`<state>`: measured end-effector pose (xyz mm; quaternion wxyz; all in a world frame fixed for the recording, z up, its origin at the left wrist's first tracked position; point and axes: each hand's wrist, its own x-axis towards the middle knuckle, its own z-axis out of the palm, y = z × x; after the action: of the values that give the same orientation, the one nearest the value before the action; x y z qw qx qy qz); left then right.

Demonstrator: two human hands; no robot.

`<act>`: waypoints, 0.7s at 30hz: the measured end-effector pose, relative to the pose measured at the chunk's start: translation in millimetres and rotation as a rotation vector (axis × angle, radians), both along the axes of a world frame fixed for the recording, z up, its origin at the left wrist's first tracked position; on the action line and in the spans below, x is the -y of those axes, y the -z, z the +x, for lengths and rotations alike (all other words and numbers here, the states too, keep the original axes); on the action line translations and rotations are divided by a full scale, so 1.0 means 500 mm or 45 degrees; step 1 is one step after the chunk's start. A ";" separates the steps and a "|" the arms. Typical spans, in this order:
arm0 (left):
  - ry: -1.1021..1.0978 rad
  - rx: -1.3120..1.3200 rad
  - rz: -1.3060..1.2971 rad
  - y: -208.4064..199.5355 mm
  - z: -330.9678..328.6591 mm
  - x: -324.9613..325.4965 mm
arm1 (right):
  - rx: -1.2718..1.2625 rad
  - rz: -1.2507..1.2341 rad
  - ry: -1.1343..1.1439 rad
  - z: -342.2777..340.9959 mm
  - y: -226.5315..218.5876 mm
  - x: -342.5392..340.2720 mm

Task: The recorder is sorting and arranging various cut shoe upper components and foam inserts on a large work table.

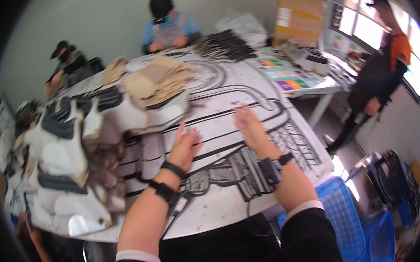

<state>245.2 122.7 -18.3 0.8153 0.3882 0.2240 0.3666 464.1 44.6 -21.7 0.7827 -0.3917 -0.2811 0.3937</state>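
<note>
Both of my hands hover over a white tabletop (214,214) covered in black painted lines and hatched patterns. My left hand (185,149) is open over the middle of it, fingers spread, nothing held. Farther right and a little farther away, my right hand (250,126) reaches forward with its fingers stretched out. I see nothing in it, though its fingertips are slightly blurred. Left of my left hand lies a large heap of white fabric pieces (55,154) with dark grey panels. Folded beige cloth pieces (157,81) rest on its far part.
A bundle of dark strips (225,45) lies at the far edge. Two people (166,28) sit across the table; another person (380,70) stands at right beside a second table (295,90). Blue plastic crates (343,213) stand by my right elbow. A dark cable hangs near my left wrist.
</note>
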 end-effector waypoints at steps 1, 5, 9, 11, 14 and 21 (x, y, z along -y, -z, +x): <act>-0.027 0.051 -0.067 0.006 -0.005 -0.010 | -0.041 -0.023 0.018 0.001 0.002 0.003; -0.004 0.071 -0.030 0.011 0.002 -0.008 | 1.446 -0.423 0.513 0.074 0.015 0.001; 0.027 -0.014 0.023 0.009 0.022 -0.007 | 0.373 -0.174 -0.288 0.038 -0.070 0.031; 0.006 -0.029 -0.009 0.014 0.024 -0.009 | -0.361 -0.121 -0.740 0.013 -0.099 0.042; 0.004 -0.020 -0.022 0.017 0.020 -0.018 | -0.171 0.537 -1.058 -0.006 -0.113 0.051; 0.011 -0.009 -0.031 0.013 0.030 -0.017 | -0.251 0.488 -0.523 0.041 -0.119 0.072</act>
<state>260.2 131.5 -24.6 0.8207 0.3805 0.2297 0.3590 484.6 8.6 37.6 0.7698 -0.1317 -0.3463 0.5197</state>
